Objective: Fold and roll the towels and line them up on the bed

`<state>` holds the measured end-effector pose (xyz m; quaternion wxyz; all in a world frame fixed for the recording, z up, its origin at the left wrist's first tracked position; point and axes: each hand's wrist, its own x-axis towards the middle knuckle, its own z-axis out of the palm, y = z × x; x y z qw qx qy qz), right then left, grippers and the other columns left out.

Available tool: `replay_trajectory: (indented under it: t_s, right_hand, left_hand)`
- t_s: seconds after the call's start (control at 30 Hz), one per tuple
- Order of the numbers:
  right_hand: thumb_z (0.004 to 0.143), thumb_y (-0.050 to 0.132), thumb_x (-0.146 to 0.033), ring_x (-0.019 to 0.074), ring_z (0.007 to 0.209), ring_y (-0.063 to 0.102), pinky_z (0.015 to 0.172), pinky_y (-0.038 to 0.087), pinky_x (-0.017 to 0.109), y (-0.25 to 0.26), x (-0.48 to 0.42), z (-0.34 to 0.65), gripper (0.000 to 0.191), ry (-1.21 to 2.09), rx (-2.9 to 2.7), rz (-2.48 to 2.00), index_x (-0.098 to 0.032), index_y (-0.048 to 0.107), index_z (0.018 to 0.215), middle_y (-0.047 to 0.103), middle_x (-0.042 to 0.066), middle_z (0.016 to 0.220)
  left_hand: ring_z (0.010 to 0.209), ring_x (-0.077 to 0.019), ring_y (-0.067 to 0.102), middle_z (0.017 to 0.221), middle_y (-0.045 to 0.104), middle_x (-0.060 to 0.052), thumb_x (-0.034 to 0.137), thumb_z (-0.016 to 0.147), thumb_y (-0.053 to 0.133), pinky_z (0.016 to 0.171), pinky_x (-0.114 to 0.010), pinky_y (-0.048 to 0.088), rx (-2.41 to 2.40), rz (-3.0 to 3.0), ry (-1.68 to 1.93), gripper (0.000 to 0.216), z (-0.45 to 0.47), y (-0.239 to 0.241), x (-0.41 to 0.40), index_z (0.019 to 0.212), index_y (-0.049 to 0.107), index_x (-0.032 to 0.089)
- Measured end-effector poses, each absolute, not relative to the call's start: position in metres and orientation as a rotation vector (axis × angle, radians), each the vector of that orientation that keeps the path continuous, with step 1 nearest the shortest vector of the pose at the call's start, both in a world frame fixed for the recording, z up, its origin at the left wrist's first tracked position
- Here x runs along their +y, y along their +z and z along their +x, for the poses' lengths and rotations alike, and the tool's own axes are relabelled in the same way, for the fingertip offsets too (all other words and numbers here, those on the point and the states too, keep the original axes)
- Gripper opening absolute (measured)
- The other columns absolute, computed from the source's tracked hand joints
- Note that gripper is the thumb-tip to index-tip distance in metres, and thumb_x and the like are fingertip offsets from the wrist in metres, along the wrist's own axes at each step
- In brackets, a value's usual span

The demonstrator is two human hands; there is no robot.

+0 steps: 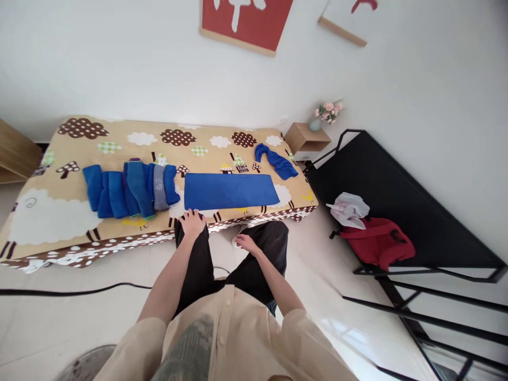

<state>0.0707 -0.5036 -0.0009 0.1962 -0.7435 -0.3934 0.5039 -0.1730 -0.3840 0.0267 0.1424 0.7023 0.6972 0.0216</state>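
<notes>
A blue towel (230, 191) lies spread flat on the bed (55, 222), close to its near edge. My left hand (192, 221) rests at that edge just below the towel's left corner, fingers spread and holding nothing. My right hand (246, 243) hangs lower, over my knee, fingers loosely curled with nothing in them. A row of folded blue and grey towels (130, 190) sits to the left of the flat towel. A crumpled blue towel (275, 160) lies at the bed's far right.
A small wooden nightstand (306, 138) with a vase of pink flowers (327, 112) stands right of the bed. A black metal frame (397, 201) holds a red bag (377, 242) and a white plastic bag (349, 209). A black cable (79, 291) runs across the floor.
</notes>
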Motion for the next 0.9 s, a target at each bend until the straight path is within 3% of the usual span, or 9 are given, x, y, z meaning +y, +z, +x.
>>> replay_trajectory:
  t_s: [0.13, 0.23, 0.33, 0.47, 0.6, 0.7, 0.8, 0.9]
  right_hand:
    - [0.090, 0.069, -0.021, 0.0250, 0.118, 0.071, 0.110, 0.049, 0.036, 0.002, -0.488, 0.080, 0.034, 1.347, -1.137, -2.054, -0.017, 0.072, 0.123, 0.076, 0.011, 0.122]
    - [0.085, 0.074, -0.019, 0.0261, 0.125, 0.067, 0.114, 0.046, 0.036, 0.003, -0.473, 0.089, 0.036, 1.370, -0.975, -1.979, -0.017, 0.072, 0.121, 0.076, 0.011, 0.123]
    - [0.083, 0.073, -0.015, 0.0265, 0.110, 0.073, 0.103, 0.054, 0.037, -0.003, -0.455, 0.102, 0.031, 1.420, -0.731, -1.935, -0.015, 0.070, 0.114, 0.076, 0.012, 0.113]
    - [0.092, 0.061, -0.018, 0.0202, 0.088, 0.076, 0.082, 0.061, 0.031, -0.019, -0.421, 0.105, 0.016, 1.480, -0.501, -1.852, -0.015, 0.064, 0.108, 0.074, 0.012, 0.105]
    - [0.099, 0.047, -0.017, 0.0162, 0.088, 0.075, 0.079, 0.062, 0.027, -0.036, -0.377, 0.089, 0.009, 1.508, -0.270, -1.717, -0.019, 0.056, 0.100, 0.073, 0.011, 0.101]
    - [0.101, 0.048, -0.021, 0.0170, 0.088, 0.075, 0.076, 0.062, 0.027, -0.046, -0.349, 0.079, 0.008, 1.501, -0.133, -1.638, -0.022, 0.052, 0.094, 0.072, 0.010, 0.097]
    - [0.099, 0.052, -0.024, 0.0160, 0.082, 0.074, 0.073, 0.062, 0.025, -0.055, -0.334, 0.080, 0.009, 1.477, -0.017, -1.578, -0.023, 0.051, 0.090, 0.072, 0.007, 0.092]
    - [0.096, 0.056, -0.022, 0.0135, 0.074, 0.072, 0.073, 0.061, 0.023, -0.064, -0.329, 0.086, 0.011, 1.452, 0.091, -1.543, -0.022, 0.050, 0.087, 0.071, 0.003, 0.082]
  left_hand:
    - [0.142, -0.0435, 0.044, 0.158, 0.048, -0.026, 0.041, 0.100, 0.038, 0.117, -0.063, 0.032, 2.005, 2.023, 0.018, 0.061, -0.167, 0.029, -0.378, 0.148, 0.056, 0.008]
    - [0.141, -0.0423, 0.045, 0.156, 0.050, -0.025, 0.041, 0.100, 0.039, 0.116, -0.060, 0.033, 1.984, 2.066, -0.039, 0.060, -0.154, 0.028, -0.376, 0.147, 0.057, 0.010]
    - [0.137, -0.0422, 0.048, 0.152, 0.053, -0.025, 0.041, 0.099, 0.039, 0.113, -0.057, 0.036, 1.977, 2.122, -0.132, 0.057, -0.135, 0.024, -0.375, 0.140, 0.062, 0.010]
    - [0.132, -0.0434, 0.051, 0.144, 0.059, -0.026, 0.042, 0.098, 0.039, 0.107, -0.058, 0.040, 1.965, 2.158, -0.231, 0.055, -0.117, 0.018, -0.368, 0.133, 0.067, 0.010]
    - [0.132, -0.0443, 0.052, 0.137, 0.065, -0.026, 0.043, 0.097, 0.042, 0.107, -0.060, 0.041, 1.888, 2.160, -0.328, 0.053, -0.108, 0.013, -0.349, 0.127, 0.071, 0.011]
    - [0.131, -0.0427, 0.057, 0.128, 0.071, -0.023, 0.040, 0.097, 0.046, 0.110, -0.059, 0.042, 1.744, 2.067, -0.372, 0.044, -0.096, 0.003, -0.332, 0.115, 0.077, 0.014]
    - [0.120, -0.0364, 0.067, 0.119, 0.076, -0.017, 0.031, 0.097, 0.049, 0.106, -0.050, 0.049, 1.673, 1.935, -0.357, 0.034, -0.075, -0.013, -0.312, 0.107, 0.079, 0.019]
    - [0.111, -0.0301, 0.073, 0.116, 0.078, -0.013, 0.024, 0.097, 0.051, 0.096, -0.040, 0.055, 1.711, 1.844, -0.292, 0.033, -0.050, -0.027, -0.276, 0.116, 0.078, 0.021]
